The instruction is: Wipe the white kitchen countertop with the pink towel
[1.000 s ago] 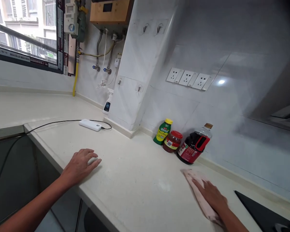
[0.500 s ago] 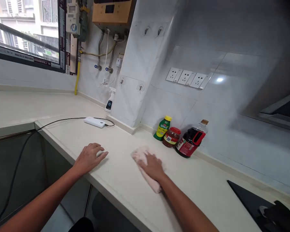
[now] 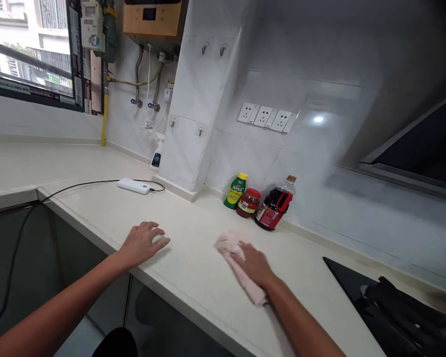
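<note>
Under my right hand (image 3: 255, 265) lies a pale pink cloth (image 3: 241, 270), pressed flat against the white countertop (image 3: 193, 277); the cloth's far end is blurred by motion. My left hand (image 3: 144, 242) is at the counter's front edge, fingers spread and holding nothing. Beyond the cloth, by the wall, stand a green bottle with a yellow cap (image 3: 236, 191), a jar with a red lid (image 3: 249, 203) and a large dark sauce bottle with a red handle (image 3: 275, 203).
A white power bank (image 3: 134, 186) with a black cable lies at the left. Behind it a spray bottle (image 3: 157, 152) stands by the wall. A black cooktop (image 3: 351, 290) with a dark item on it is at the right. Wall sockets (image 3: 263, 117) are above the bottles.
My right hand and the cloth have moved to the right along the counter. The view has turned a little to the right. My left hand stays spread near the front edge.
</note>
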